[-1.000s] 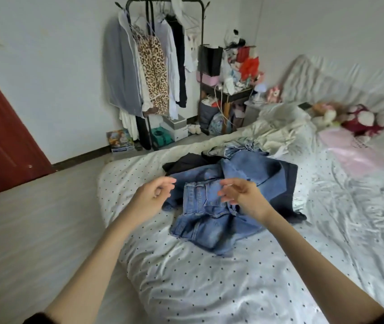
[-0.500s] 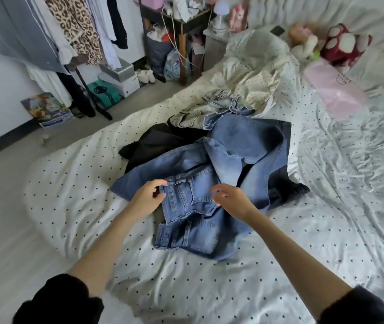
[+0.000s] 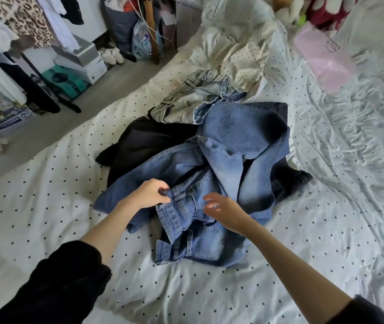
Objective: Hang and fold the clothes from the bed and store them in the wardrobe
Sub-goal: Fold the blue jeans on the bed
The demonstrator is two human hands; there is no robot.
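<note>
**Jeans pinched at the waistband, on the bed**

Where the blue jeans (image 3: 209, 174) lie crumpled on the bed (image 3: 46, 183), pinching their waistband near a belt loop with the left hand (image 3: 150, 194), thumb and fingers curled together on the denim; hovering just right of that, over the same waistband, the right hand (image 3: 225, 210), fingers spread apart and loosely bent, clamped on nothing; hard to tell whether its fingertips touch the cloth, since blurred. Spread across a dotted white sheet, the jeans overlapping a black garment (image 3: 149, 139) underneath and to the left; beyond them a pale washed denim piece (image 3: 186, 101), then a rumpled cream dotted cloth (image 3: 235, 50). Off to the right on the bed, a pink bag (image 3: 324, 59); at the far top, soft toys (image 3: 322, 8), partly cut off. Beside the bed at the left, a clothes rack (image 3: 32, 66) hung with a leopard-print garment (image 3: 20, 17); under it, boxes (image 3: 78, 59) on the floor.
</note>
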